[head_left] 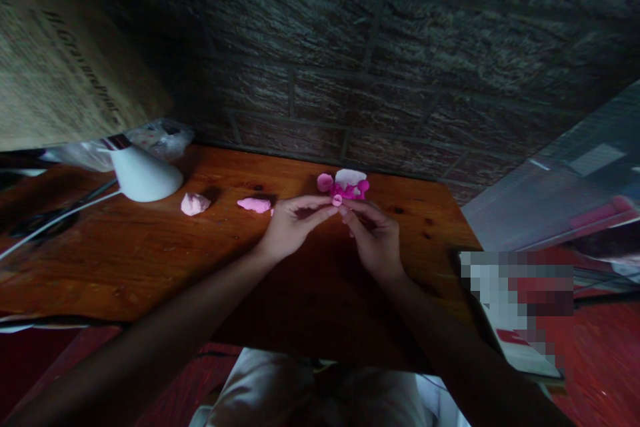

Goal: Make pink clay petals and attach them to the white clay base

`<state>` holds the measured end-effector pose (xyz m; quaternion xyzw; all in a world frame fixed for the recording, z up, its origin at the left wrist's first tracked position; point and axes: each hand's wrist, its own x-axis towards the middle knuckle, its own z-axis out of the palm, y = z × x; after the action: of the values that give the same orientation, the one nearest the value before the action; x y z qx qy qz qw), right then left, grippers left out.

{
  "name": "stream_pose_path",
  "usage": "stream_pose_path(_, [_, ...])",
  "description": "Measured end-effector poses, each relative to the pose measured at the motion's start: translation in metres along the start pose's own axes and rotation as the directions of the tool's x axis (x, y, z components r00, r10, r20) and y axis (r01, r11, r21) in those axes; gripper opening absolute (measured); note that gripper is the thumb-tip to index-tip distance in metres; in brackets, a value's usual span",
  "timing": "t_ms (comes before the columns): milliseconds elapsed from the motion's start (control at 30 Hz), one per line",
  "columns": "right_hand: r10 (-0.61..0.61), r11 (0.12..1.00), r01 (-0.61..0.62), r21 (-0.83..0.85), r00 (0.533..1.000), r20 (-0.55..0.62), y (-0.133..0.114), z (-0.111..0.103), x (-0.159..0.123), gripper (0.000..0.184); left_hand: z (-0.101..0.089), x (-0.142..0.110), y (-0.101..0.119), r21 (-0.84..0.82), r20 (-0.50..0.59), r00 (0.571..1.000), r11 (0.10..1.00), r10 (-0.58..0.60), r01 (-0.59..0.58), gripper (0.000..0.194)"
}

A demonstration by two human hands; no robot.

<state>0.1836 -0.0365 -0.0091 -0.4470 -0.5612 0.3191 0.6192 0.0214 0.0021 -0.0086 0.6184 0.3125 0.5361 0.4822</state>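
Between the fingertips of my left hand (290, 225) and my right hand (376, 237) is a small pink piece of modelling clay (337, 200). It looks rounded, with a paler ring or hollow on the side facing me. Both hands are pinched closed on it, thumbs toward me, above the wooden table. Just behind them lie bright magenta shaped pieces (356, 191), a round pink piece (325, 182) and a pale whitish-pink piece (351, 177). A pink lump of clay (254, 205) rests left of my left hand, and a paler pink lump (195, 204) sits farther left.
A lamp with a white cone base (145, 173) and printed paper shade (75, 67) stands at the left of the wooden table (150, 253). Its white cord (60, 219) runs leftward, near clear plastic wrapping (165, 139). A stone-block wall (325, 93) rises behind; a translucent bin (560, 173) is at right.
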Motion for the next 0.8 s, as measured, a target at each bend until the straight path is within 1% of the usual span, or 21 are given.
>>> stream_pose_path(133, [0.011,1.0,-0.011,-0.004,1.0,0.0,-0.0029,-0.001,0.0012,0.015,0.0011,-0.0002,0.0016,0.003,-0.029,0.999,1.0,0.029,-0.029,0.022])
stream_pose_path(300, [0.145,0.984,-0.15,0.099,0.988,0.062,-0.0018,0.0002,0.0028,0.022,0.0009,-0.0013,0.0011,0.108,-0.094,0.985,0.985,0.147,-0.137,0.018])
stream_pose_path(367, [0.19,0.972,-0.199,0.127,0.979,0.079,-0.0008,0.0,0.0043,0.024,0.0008,-0.0012,0.0013,0.099,-0.091,0.985,0.986,0.147,-0.138,0.019])
stream_pose_path(433, [0.225,0.957,-0.239,0.163,0.969,0.098,-0.0003,-0.0007,0.0061,0.026,0.0004,-0.0007,0.002,0.016,-0.069,0.992,0.994,0.11,-0.109,0.024])
stream_pose_path(500, [0.248,0.943,-0.268,0.199,0.961,0.12,-0.0006,-0.0016,0.0075,0.027,-0.0008,0.0001,0.0026,-0.063,-0.038,0.998,0.997,0.046,-0.049,0.027])
stream_pose_path(600, [0.255,0.932,-0.284,0.225,0.955,0.151,-0.0023,-0.0025,0.0084,0.028,-0.0031,0.0011,0.0026,-0.115,0.002,0.998,0.991,-0.067,0.067,0.027])
stream_pose_path(667, [0.251,0.931,-0.286,0.227,0.953,0.17,-0.0038,-0.0026,0.0083,0.028,-0.0042,0.0016,0.0022,-0.157,0.029,0.992,0.98,-0.12,0.124,0.027])
stream_pose_path(800, [0.236,0.935,-0.278,0.222,0.951,0.198,-0.0063,-0.0023,0.0078,0.029,-0.0047,0.0024,0.0022,-0.216,0.079,0.986,0.963,-0.146,0.159,0.028])
